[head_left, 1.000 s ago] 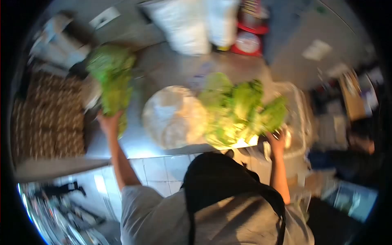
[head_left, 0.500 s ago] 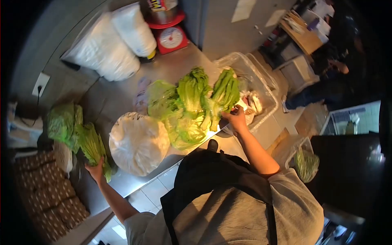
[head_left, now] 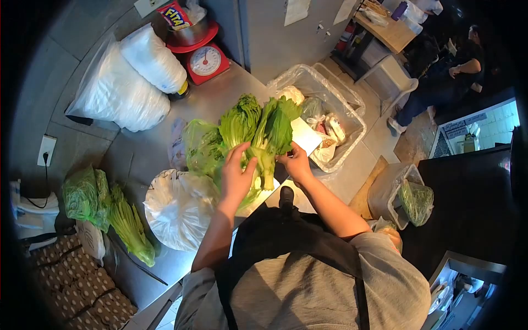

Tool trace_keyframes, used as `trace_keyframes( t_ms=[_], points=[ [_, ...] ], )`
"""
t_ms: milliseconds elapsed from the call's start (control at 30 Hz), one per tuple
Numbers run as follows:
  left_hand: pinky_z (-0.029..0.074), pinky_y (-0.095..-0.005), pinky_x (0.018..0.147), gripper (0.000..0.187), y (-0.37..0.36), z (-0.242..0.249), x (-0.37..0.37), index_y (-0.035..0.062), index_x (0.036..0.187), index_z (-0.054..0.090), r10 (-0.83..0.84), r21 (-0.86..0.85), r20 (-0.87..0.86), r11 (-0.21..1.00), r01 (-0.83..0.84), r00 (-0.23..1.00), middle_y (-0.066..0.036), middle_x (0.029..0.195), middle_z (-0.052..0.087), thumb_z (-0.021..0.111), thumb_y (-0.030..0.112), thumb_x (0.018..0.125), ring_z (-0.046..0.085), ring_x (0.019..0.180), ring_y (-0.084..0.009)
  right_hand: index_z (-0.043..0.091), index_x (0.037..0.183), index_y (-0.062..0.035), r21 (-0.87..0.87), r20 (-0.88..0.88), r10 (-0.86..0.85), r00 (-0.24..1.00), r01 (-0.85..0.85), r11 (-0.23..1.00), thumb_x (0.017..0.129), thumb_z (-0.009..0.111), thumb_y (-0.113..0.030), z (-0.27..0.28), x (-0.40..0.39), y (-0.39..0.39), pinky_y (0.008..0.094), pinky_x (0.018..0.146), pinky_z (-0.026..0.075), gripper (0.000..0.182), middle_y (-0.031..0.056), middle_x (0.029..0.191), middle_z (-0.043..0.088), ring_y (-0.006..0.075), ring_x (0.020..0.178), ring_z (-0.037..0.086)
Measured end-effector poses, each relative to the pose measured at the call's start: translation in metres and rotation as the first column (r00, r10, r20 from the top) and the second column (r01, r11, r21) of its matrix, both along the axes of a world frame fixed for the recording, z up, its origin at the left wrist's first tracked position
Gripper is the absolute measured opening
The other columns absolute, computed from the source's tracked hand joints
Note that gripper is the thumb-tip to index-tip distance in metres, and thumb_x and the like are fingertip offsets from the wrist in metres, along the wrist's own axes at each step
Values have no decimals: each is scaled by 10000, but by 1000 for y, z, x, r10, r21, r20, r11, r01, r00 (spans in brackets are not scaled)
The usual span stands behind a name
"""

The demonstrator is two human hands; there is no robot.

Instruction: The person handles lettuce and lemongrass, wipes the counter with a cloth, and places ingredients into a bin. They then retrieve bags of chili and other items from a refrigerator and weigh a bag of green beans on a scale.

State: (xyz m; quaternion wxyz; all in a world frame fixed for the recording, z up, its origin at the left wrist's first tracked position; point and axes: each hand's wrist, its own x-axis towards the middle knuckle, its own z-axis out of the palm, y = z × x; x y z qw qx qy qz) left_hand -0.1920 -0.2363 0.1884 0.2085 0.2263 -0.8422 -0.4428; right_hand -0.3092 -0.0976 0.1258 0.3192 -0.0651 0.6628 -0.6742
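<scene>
Leafy greens point(head_left: 273, 135) are lying on a counter point(head_left: 247, 82); the left hand point(head_left: 235, 179) is hanging half-open, empty, alongside; the right hand point(head_left: 298, 166) is touching them, half-curled, its grip unclear.

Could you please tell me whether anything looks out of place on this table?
The red FITA packet in the metal bowl on the red scale looks slightly misplaced, since a weighing scale is not usual storage. I see nothing spilled.

Base of leafy bunch point(head_left: 240, 122) hidden behind left hand point(head_left: 236, 177)
</scene>
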Motion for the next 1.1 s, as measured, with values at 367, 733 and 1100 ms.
trace_keyframes(
  t_ms=[367,733,1100],
  points=[
    [327,-481,992,749,-47,-43,10,38,1322,379,535,-466,71,764,-446,842,-268,1331,364,713,367,737,347,1217,-443,191,1389,-45,-15,-78,115,990,-116,993,674,745,14,9,18,5,335,993,350,907,137,1318,384,224,1211,387],
    [373,-482,929,607,-6,-51,-27,39,1293,424,280,-303,401,939,-162,872,-209,1171,524,582,345,794,475,1087,-404,-17,1439,-83,-15,-387,340,857,-374,927,554,838,-118,-21,38,-61,393,1050,284,1231,205,1411,206,315,1299,269],
    [470,-436,764,290,65,-3,-34,14,1095,465,-135,-91,312,981,172,940,-234,1000,609,526,141,842,589,897,-410,408,1233,-107,-640,574,222,788,263,722,744,645,31,-77,12,-28,303,705,466,561,57,914,548,151,837,545]
  ],
)
